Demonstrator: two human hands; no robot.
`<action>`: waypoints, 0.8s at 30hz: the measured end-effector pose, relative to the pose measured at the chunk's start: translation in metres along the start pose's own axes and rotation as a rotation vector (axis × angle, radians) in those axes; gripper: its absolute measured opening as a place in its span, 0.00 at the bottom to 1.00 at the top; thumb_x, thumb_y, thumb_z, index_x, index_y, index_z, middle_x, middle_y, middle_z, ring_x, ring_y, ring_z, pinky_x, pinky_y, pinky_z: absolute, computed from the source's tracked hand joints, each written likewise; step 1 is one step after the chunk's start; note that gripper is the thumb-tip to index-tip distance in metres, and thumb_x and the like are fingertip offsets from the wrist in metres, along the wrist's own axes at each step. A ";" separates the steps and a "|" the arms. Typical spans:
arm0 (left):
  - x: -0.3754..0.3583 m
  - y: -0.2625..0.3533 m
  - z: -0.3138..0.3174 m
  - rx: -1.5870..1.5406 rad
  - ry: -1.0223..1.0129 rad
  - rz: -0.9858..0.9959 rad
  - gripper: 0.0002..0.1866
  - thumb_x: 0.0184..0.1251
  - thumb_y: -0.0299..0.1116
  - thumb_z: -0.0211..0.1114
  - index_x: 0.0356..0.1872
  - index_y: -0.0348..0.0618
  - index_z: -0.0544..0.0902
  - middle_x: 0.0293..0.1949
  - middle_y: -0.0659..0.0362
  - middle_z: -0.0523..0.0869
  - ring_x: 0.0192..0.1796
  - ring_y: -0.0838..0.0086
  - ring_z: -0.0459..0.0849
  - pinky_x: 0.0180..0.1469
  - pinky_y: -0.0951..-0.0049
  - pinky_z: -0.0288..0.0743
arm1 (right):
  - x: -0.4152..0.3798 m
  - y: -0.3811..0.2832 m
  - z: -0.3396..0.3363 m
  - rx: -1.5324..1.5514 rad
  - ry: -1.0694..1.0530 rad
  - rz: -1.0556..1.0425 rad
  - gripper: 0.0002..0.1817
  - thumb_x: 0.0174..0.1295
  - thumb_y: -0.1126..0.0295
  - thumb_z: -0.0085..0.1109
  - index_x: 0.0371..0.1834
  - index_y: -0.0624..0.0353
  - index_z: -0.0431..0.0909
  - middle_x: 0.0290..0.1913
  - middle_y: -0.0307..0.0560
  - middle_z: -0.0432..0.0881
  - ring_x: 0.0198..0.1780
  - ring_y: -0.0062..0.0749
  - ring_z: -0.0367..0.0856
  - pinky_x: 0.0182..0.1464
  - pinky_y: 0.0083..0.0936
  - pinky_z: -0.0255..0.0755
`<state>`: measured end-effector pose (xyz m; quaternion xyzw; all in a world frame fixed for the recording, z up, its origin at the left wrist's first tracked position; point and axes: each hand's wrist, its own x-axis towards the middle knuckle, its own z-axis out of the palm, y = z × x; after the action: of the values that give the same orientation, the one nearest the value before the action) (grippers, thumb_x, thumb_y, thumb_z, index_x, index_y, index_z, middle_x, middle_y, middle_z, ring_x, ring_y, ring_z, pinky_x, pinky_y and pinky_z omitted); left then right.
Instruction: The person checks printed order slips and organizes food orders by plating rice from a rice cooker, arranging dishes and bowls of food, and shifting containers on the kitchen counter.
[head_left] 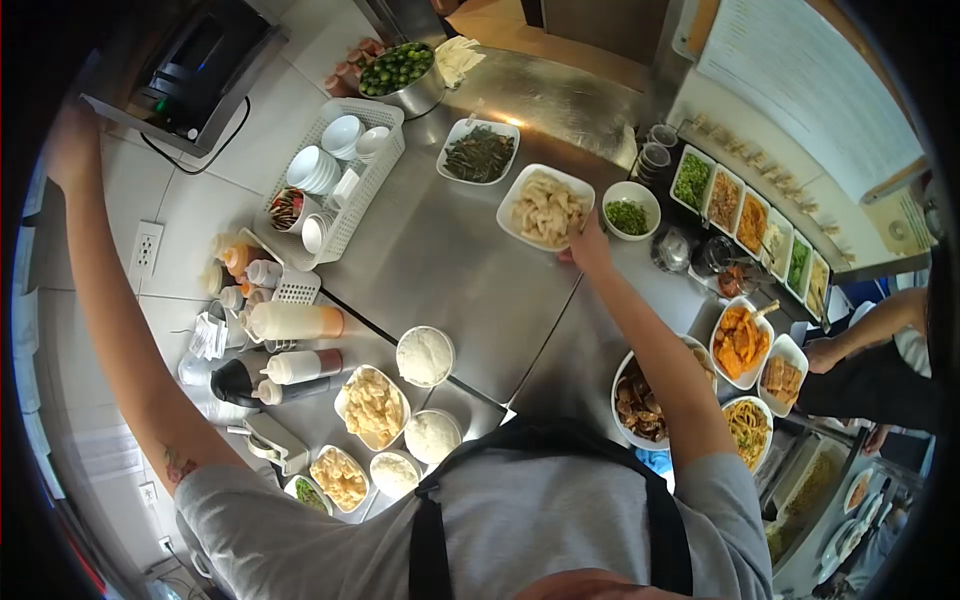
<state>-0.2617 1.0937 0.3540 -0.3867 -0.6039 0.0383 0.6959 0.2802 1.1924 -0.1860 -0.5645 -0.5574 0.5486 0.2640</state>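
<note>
My right hand grips the near right rim of a white square bowl holding pale, chunky food pieces. Just right of it is a round white bowl of chopped green herbs. A second square bowl, with dark green leafy food, stands to its left on the steel counter. My left arm stretches far up to the left, and my left hand is beside a metal wall shelf carrying a dark device. Blur and the dark frame edge hide its fingers.
Left: a white basket of small bowls, squeeze bottles. Near me: rice bowls, fried food, a mushroom-like dish. Right: garnish trays, a kimchi-like dish, another person's arm. Back: a pot of green fruit.
</note>
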 end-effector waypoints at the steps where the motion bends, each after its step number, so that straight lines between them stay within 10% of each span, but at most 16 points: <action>1: -0.001 -0.001 -0.006 0.021 -0.063 -0.006 0.21 0.67 0.42 0.50 0.59 0.48 0.73 0.48 0.46 0.83 0.48 0.52 0.83 0.47 0.52 0.77 | 0.018 -0.002 0.004 -0.018 0.034 -0.015 0.37 0.62 0.73 0.47 0.71 0.68 0.39 0.34 0.63 0.82 0.24 0.42 0.84 0.25 0.32 0.79; 6: 0.008 -0.053 0.038 0.418 0.214 0.401 0.23 0.67 0.44 0.54 0.60 0.43 0.72 0.53 0.49 0.75 0.54 0.60 0.75 0.54 0.61 0.68 | 0.073 -0.007 0.008 -0.099 0.143 -0.068 0.33 0.64 0.69 0.44 0.69 0.69 0.44 0.29 0.59 0.82 0.25 0.43 0.83 0.25 0.33 0.78; 9: 0.005 -0.014 -0.005 0.727 0.077 0.273 0.27 0.69 0.44 0.52 0.65 0.44 0.65 0.64 0.52 0.63 0.64 0.67 0.61 0.64 0.63 0.53 | 0.078 -0.018 -0.008 0.047 0.008 0.028 0.23 0.64 0.68 0.41 0.62 0.67 0.62 0.30 0.59 0.82 0.32 0.46 0.84 0.32 0.35 0.77; 12: 0.009 -0.018 -0.009 0.777 0.095 0.299 0.26 0.72 0.43 0.48 0.68 0.45 0.62 0.69 0.55 0.57 0.69 0.70 0.54 0.69 0.61 0.47 | 0.031 -0.018 -0.037 -0.654 -0.041 -0.397 0.24 0.61 0.74 0.50 0.62 0.67 0.65 0.30 0.53 0.82 0.29 0.27 0.83 0.32 0.28 0.78; 15: 0.023 -0.015 -0.010 0.951 0.196 0.295 0.26 0.74 0.41 0.44 0.71 0.46 0.58 0.73 0.57 0.51 0.74 0.72 0.47 0.73 0.60 0.41 | -0.113 -0.044 -0.089 0.057 0.025 -0.251 0.10 0.58 0.74 0.58 0.41 0.62 0.83 0.26 0.44 0.83 0.27 0.19 0.81 0.31 0.21 0.74; 20: 0.034 0.018 -0.040 0.211 0.033 0.241 0.23 0.77 0.38 0.39 0.69 0.48 0.63 0.71 0.58 0.60 0.73 0.73 0.57 0.73 0.62 0.48 | -0.314 0.057 -0.226 0.294 0.972 -0.105 0.06 0.56 0.72 0.63 0.25 0.62 0.81 0.26 0.36 0.79 0.28 0.17 0.74 0.32 0.18 0.70; 22: 0.038 0.024 -0.052 -0.370 -0.144 0.151 0.22 0.77 0.37 0.38 0.69 0.49 0.65 0.70 0.59 0.63 0.72 0.74 0.60 0.73 0.64 0.50 | -0.395 0.114 -0.281 0.198 1.372 0.091 0.18 0.64 0.54 0.57 0.36 0.61 0.80 0.28 0.38 0.78 0.26 0.18 0.72 0.31 0.17 0.69; 24: 0.043 0.018 -0.032 0.133 0.109 0.346 0.22 0.77 0.37 0.37 0.69 0.49 0.65 0.71 0.60 0.63 0.72 0.73 0.59 0.73 0.65 0.50 | -0.467 0.188 -0.303 0.170 1.354 0.265 0.24 0.65 0.48 0.54 0.49 0.58 0.75 0.30 0.37 0.77 0.28 0.17 0.72 0.29 0.16 0.67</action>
<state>-0.2147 1.1129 0.3791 -0.4394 -0.4860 0.1759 0.7347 0.7248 0.8134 -0.1275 -0.8231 -0.1515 0.1450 0.5278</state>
